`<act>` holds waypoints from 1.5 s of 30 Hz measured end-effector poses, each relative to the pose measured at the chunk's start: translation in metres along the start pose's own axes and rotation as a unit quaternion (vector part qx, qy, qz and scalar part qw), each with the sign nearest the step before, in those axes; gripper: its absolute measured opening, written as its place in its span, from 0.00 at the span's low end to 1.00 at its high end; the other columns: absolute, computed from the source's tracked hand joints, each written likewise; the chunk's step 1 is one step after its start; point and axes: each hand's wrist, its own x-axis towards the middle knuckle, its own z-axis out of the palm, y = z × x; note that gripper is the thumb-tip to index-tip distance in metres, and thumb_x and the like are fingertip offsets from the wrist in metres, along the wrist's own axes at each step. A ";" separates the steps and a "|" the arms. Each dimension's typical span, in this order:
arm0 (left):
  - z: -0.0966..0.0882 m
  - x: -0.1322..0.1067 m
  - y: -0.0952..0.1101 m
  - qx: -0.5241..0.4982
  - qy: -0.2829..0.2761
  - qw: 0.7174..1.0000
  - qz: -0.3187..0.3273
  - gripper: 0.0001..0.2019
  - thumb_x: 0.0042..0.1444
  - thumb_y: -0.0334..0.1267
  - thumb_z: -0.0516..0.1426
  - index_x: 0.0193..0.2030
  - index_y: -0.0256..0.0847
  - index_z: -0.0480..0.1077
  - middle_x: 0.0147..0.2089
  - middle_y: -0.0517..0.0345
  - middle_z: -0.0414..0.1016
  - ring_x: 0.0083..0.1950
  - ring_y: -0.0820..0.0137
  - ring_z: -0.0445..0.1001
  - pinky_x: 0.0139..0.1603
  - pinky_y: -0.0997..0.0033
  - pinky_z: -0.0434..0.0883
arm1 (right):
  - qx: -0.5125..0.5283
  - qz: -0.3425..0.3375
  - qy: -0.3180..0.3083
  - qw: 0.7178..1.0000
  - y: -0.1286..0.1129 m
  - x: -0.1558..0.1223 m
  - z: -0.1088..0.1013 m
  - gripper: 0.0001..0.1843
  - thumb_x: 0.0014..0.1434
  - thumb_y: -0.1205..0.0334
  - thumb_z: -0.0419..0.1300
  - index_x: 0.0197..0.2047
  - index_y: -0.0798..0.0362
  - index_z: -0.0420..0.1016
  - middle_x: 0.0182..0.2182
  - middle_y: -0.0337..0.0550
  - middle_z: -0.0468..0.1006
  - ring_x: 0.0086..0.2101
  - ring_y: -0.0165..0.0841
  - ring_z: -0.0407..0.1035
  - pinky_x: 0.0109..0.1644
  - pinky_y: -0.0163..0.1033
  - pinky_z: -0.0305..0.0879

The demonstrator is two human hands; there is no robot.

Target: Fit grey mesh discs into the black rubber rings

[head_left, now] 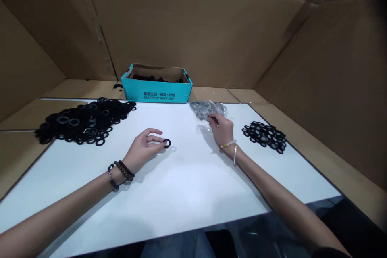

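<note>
My left hand (144, 147) rests on the white table top (181, 185) and pinches a small black ring (167, 143) between thumb and fingertips. My right hand (223, 129) reaches to a clear plastic bag of grey rings (207, 109) and its fingers are pinched at the bag's near edge; what they hold is too small to make out. A large heap of black rings (84, 121) lies to the left of my left hand. A smaller pile of black rings (265, 135) lies to the right of my right hand.
A teal cardboard box (157, 90) with black rings inside stands at the back edge of the table. Brown cardboard walls (211, 28) enclose the table at the back and on both sides.
</note>
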 end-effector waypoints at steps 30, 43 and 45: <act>0.009 -0.011 -0.014 0.015 -0.097 0.995 0.018 0.09 0.44 0.40 0.63 0.28 0.36 0.73 0.28 0.55 0.78 0.33 0.66 0.78 0.41 0.65 0.75 | 0.495 0.079 -0.306 0.809 -0.086 -0.067 0.005 0.12 0.53 0.57 0.59 0.32 0.58 0.67 0.27 0.38 0.70 0.27 0.23 0.66 0.32 0.31 0.63; 0.014 -0.019 -0.010 0.099 -0.010 0.986 0.137 0.07 0.48 0.39 0.61 0.29 0.38 0.74 0.30 0.56 0.77 0.31 0.69 0.75 0.34 0.72 0.72 | 0.330 -0.103 -0.236 0.908 -0.087 -0.061 -0.017 0.06 0.55 0.63 0.56 0.31 0.57 0.71 0.26 0.39 0.73 0.26 0.23 0.65 0.30 0.30 0.62; 0.014 -0.020 -0.009 0.109 -0.004 0.984 0.143 0.06 0.47 0.39 0.61 0.28 0.38 0.74 0.29 0.56 0.77 0.30 0.69 0.75 0.34 0.71 0.72 | 0.324 -0.104 -0.237 0.910 -0.088 -0.062 -0.018 0.06 0.55 0.63 0.56 0.31 0.57 0.71 0.26 0.39 0.74 0.26 0.23 0.65 0.30 0.30 0.62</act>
